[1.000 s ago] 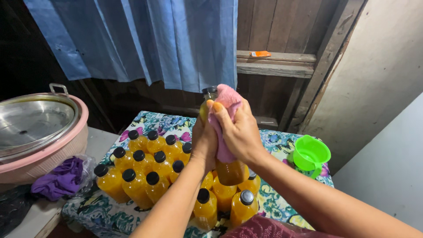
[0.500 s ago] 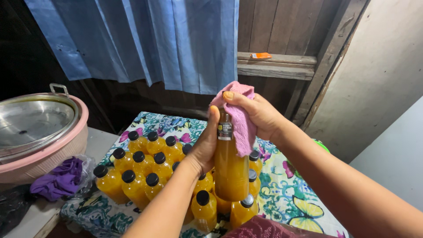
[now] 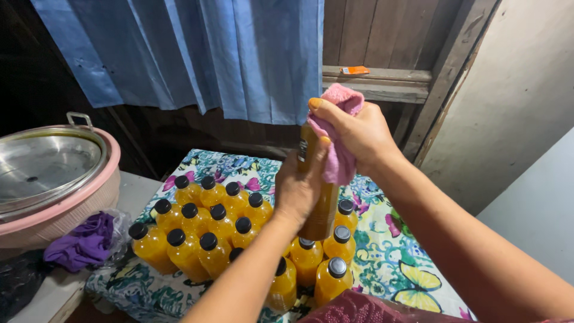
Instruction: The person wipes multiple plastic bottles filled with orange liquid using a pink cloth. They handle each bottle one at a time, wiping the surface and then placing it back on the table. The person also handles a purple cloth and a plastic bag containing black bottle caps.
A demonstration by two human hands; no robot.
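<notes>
Holding one tall bottle of orange liquid [image 3: 320,203] upright at centre frame, above the other stock: left hand [image 3: 299,188], grip clenched round the bottle's middle. Right hand [image 3: 359,134], grip clenched on a pink cloth [image 3: 338,140], which is pressed over the bottle's top and drapes down its right side; the cap is hidden under the cloth.

Below and to the left of the held bottle: a cluster of smaller bottles [image 3: 200,230] of the same orange liquid, black caps, standing upright and close together on a worktop covered with a floral cloth [image 3: 394,257] with a butterfly print.

Left edge of frame: a pink basin [image 3: 78,209] with a metal lid [image 3: 42,164] resting in it; just beside it, lower left, a crumpled purple cloth [image 3: 84,242].

Upper frame: a blue curtain [image 3: 197,54] hanging before a wooden wall; a small orange item [image 3: 355,70] on the wooden ledge at upper right.
</notes>
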